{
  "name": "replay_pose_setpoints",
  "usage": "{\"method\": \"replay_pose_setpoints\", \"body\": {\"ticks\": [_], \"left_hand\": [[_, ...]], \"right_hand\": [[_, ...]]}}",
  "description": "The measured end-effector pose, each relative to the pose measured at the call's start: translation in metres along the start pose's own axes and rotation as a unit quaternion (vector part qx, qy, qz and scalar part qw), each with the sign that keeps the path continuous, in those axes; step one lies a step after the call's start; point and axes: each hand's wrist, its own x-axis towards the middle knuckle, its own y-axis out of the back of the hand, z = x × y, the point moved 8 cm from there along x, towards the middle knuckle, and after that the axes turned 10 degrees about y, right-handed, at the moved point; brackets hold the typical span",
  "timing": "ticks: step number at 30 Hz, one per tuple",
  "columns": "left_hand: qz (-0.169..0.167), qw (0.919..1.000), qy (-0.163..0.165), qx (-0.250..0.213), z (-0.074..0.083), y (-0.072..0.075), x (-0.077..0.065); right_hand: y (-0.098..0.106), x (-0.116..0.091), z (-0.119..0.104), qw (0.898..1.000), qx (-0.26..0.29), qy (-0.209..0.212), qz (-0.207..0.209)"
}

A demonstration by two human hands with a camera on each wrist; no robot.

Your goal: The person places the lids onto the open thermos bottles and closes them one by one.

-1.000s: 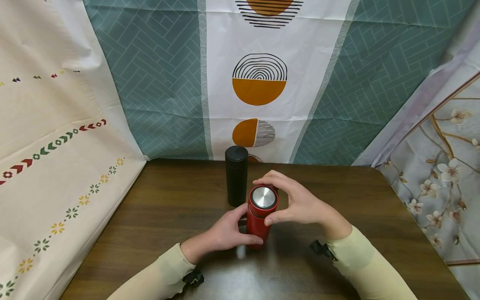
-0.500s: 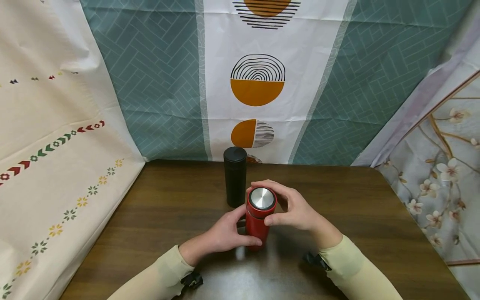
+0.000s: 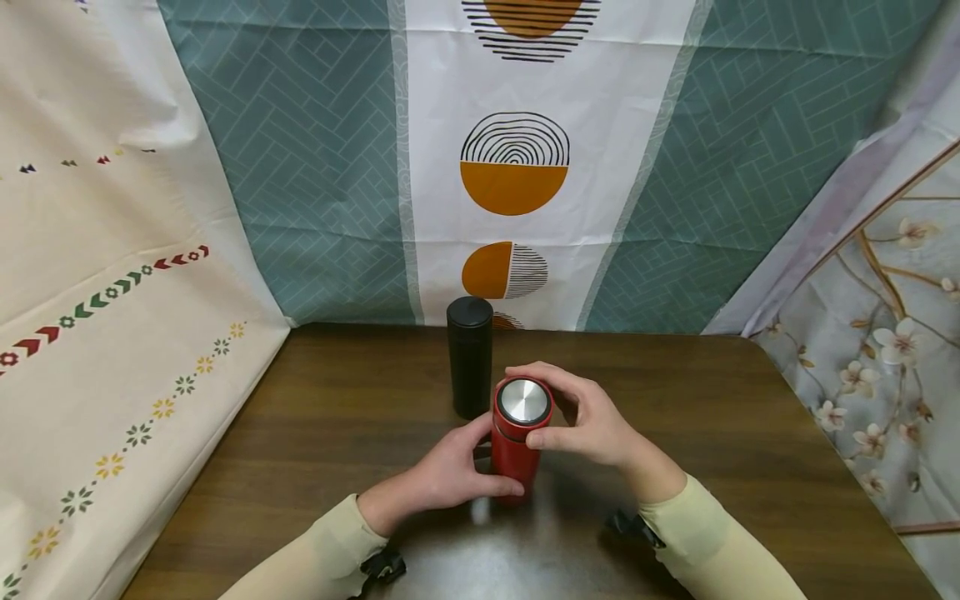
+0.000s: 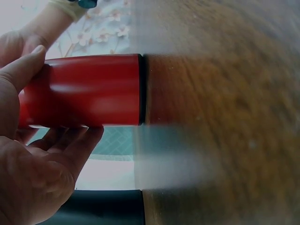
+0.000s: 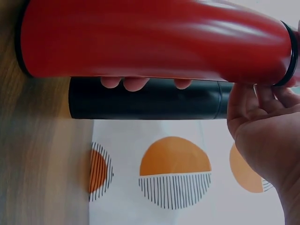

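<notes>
A red thermos flask (image 3: 513, 458) with a shiny metal disc on its lid (image 3: 524, 402) stands upright on the wooden table. My left hand (image 3: 457, 468) grips its body from the left, thumb across the front and fingers round the back, as the left wrist view also shows. At the top, my right hand (image 3: 581, 417) holds the lid, its thumb on the near side and its fingers behind. Seen from the right wrist, those fingers (image 5: 265, 101) lie at the black ring below the lid. Behind the red flask stands a black flask (image 3: 470, 358), apart from both hands.
The dark wooden table (image 3: 352, 375) ends at a patterned teal and white cloth (image 3: 330, 167) hung behind it. A cream embroidered cloth (image 3: 112, 358) slopes down along the left side, and a floral cloth (image 3: 885, 375) hangs at the right.
My right hand's fingers have closed in round the far side of the lid, and the right wrist has shifted slightly left. The left hand keeps its grip on the red flask.
</notes>
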Motion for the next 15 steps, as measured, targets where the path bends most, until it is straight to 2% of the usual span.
{"method": "replay_pose_setpoints", "body": {"ticks": [9, 15], "left_hand": [[-0.011, 0.9999, 0.003, -0.004, 0.0015, -0.0011, 0.0003], [-0.012, 0.9999, 0.006, -0.005, 0.0, -0.0007, 0.0009]], "right_hand": [[0.0005, -0.001, -0.0033, 0.999, -0.039, -0.017, 0.024], [0.0011, -0.0007, -0.003, 0.998, -0.038, -0.02, 0.034]]}}
